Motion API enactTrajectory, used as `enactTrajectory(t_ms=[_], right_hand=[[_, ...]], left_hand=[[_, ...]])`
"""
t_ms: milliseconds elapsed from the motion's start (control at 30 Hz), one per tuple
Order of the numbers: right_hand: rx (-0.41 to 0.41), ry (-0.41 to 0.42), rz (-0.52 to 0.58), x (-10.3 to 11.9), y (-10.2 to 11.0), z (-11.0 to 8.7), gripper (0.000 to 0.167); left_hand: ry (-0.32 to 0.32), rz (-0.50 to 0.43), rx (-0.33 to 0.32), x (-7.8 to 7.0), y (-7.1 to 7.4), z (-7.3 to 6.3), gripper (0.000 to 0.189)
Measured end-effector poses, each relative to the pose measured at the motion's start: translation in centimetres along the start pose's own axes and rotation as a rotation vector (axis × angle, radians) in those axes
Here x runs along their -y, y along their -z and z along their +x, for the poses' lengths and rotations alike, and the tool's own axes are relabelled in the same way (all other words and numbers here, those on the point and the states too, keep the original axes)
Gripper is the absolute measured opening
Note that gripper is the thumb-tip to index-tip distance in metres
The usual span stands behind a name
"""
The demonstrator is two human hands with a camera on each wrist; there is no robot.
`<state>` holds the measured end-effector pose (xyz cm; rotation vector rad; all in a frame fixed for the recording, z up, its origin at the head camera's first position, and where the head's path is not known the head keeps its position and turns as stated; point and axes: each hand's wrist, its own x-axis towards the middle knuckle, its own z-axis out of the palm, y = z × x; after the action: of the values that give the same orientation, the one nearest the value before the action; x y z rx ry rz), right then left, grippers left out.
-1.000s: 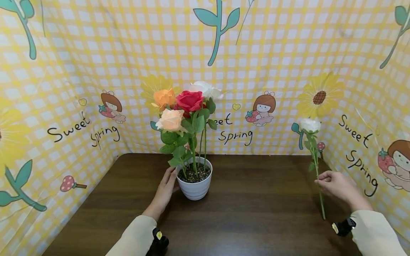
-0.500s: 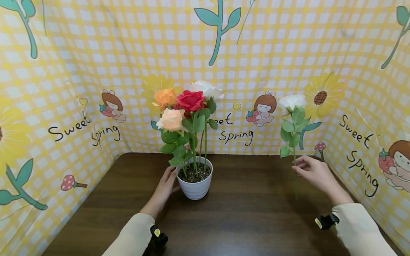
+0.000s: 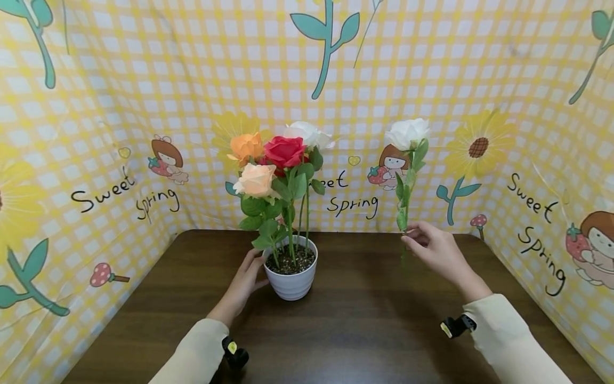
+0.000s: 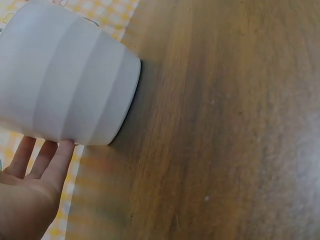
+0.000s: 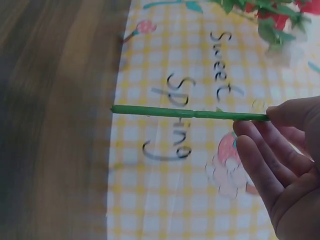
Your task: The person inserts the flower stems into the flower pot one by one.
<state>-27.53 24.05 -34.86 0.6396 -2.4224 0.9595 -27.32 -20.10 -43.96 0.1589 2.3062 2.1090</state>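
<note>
In the head view, my right hand (image 3: 438, 255) pinches a white rose (image 3: 408, 133) by its stem, blossom up, above the right part of the table. The right wrist view shows the green stem (image 5: 170, 112) between thumb and fingertips, its lower end free. A white ribbed pot (image 3: 291, 287) stands left of the middle, with dark soil inside. My left hand (image 3: 241, 289) touches the pot's left side; in the left wrist view its fingers (image 4: 59, 162) lie nearly straight against the wall. In the pot stand a red rose (image 3: 284, 152), an orange rose (image 3: 247, 148), a peach rose (image 3: 256, 180) and a white rose (image 3: 309, 134).
The dark brown wooden table (image 3: 355, 330) carries the pot. Yellow-and-white checked cloth (image 3: 268, 64) with printed flowers and girls rises behind it and on both sides. A black wrist camera (image 3: 458, 326) sits at the right cuff, another (image 3: 235, 353) at the left.
My right hand has carried the white rose leftward and upward, towards the pot, and the rose now stands more upright. My left hand and the pot have stayed in place.
</note>
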Motion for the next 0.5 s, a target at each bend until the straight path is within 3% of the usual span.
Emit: enactTrajectory(t_ms=[100, 333, 500], right_hand=[[-0.008, 0.022, 0.036, 0.9, -0.7, 0.7, 0.021], [-0.054, 0.160, 0.139, 3.1, -2.6, 2.1, 0.021], [-0.041, 0.150, 0.261, 4.7, -3.9, 3.1, 0.020]], left_hand=[[0.000, 0.005, 0.008, 0.0, 0.1, 0.0, 0.046], [-0.017, -0.010, 0.039, 0.0, 0.2, -0.4, 0.050], [-0.027, -0.017, 0.038, 0.0, 0.1, -0.4, 0.050]])
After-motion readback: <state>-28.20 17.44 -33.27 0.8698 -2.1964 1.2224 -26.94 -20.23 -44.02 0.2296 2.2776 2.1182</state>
